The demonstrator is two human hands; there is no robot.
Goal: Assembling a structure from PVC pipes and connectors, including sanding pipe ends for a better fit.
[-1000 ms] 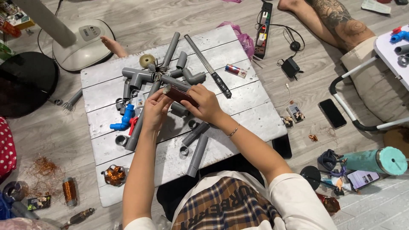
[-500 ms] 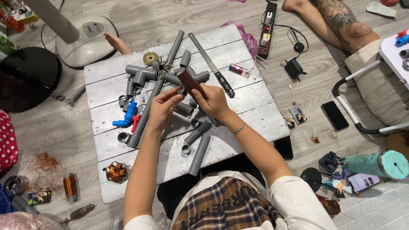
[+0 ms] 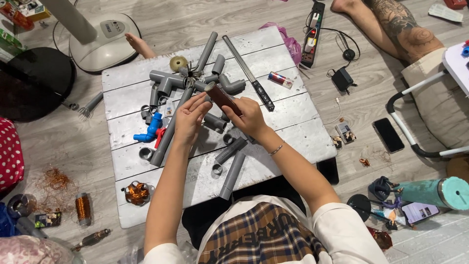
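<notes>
Held above the white plank table [image 3: 273, 146]: brown tube [image 3: 223, 98], likely light, stiff and smooth, lower end clamped in right hand [image 3: 251, 117] fingers, left hand [image 3: 189, 117] fingertips closed against its side; best gripped mid-length.

Brown tube [image 3: 222, 98] raised further off the pile of grey pipes [image 3: 195, 88], now tilted up-left, left hand [image 3: 190, 117] shifted from beneath it to its near side, right hand [image 3: 251, 117] gripping lower end.
</notes>
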